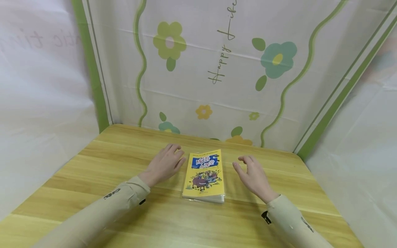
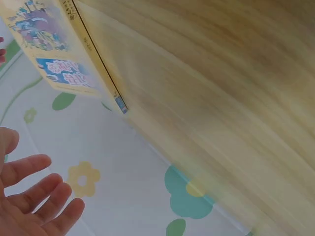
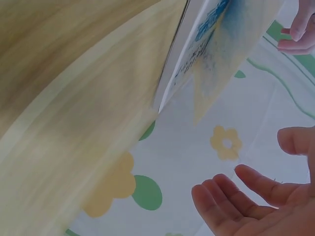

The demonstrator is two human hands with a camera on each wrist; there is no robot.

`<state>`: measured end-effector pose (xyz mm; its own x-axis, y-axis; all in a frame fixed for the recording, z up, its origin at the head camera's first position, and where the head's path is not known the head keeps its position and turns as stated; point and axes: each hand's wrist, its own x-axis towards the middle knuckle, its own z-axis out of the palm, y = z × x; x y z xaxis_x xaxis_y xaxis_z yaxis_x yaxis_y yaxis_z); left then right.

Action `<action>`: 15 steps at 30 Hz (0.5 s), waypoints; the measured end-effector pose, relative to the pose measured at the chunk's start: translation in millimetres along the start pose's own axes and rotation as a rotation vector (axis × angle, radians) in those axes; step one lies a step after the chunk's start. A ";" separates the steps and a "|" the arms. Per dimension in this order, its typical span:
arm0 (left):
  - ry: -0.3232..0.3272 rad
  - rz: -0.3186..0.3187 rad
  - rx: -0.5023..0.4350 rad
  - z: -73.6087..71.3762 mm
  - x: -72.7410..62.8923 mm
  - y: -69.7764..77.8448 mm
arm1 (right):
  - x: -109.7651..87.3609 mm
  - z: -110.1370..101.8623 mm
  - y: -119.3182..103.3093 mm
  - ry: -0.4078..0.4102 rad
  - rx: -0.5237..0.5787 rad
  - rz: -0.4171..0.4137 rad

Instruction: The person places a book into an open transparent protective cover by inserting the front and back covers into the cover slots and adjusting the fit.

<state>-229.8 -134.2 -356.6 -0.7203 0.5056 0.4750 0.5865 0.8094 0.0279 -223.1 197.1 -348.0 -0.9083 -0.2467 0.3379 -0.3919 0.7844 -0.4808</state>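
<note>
A yellow book (image 1: 204,175) with a blue title patch and a cartoon picture lies on the wooden table between the two hands. Its cover stands slightly raised from the pages along the right side. The left hand (image 1: 165,162) hovers just left of the book, fingers loosely bent and holding nothing. To the right of the book, apart from it, the right hand (image 1: 253,176) is held with relaxed fingers and nothing in it. The left wrist view shows the book's spine (image 2: 98,59) and the left hand's spread fingers (image 2: 42,191). In the right wrist view the lifted cover (image 3: 236,49) shows.
The wooden table (image 1: 149,220) reaches back to a white curtain (image 1: 192,82) printed with flowers and lettering. More pale sheeting (image 1: 37,103) hangs on the left, and another sheet (image 1: 366,144) hangs on the right.
</note>
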 end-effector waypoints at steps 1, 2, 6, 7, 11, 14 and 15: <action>-0.005 0.004 0.011 -0.4 -0.2 -0.2 | 0.0 -0.5 0.2 -0.001 -0.007 0.000; -0.008 0.006 0.021 -0.7 -0.3 -0.5 | 0.0 -0.9 0.8 -0.002 -0.015 -0.001; -0.021 0.005 0.056 -1.7 -2.6 -2.6 | -0.4 -3.9 5.2 0.002 -0.034 -0.003; -0.022 0.004 0.061 -2.1 -3.3 -3.2 | -0.4 -5.0 6.8 0.007 -0.038 -0.004; -0.018 -0.009 0.079 -4.0 -6.8 -6.6 | -0.7 -10.0 13.8 0.038 -0.058 -0.015; -0.011 -0.017 0.095 -5.3 -9.8 -9.7 | -1.2 -12.7 18.5 0.053 -0.090 -0.032; -0.009 -0.017 0.102 -5.6 -10.9 -10.8 | -1.5 -13.4 19.8 0.055 -0.098 -0.037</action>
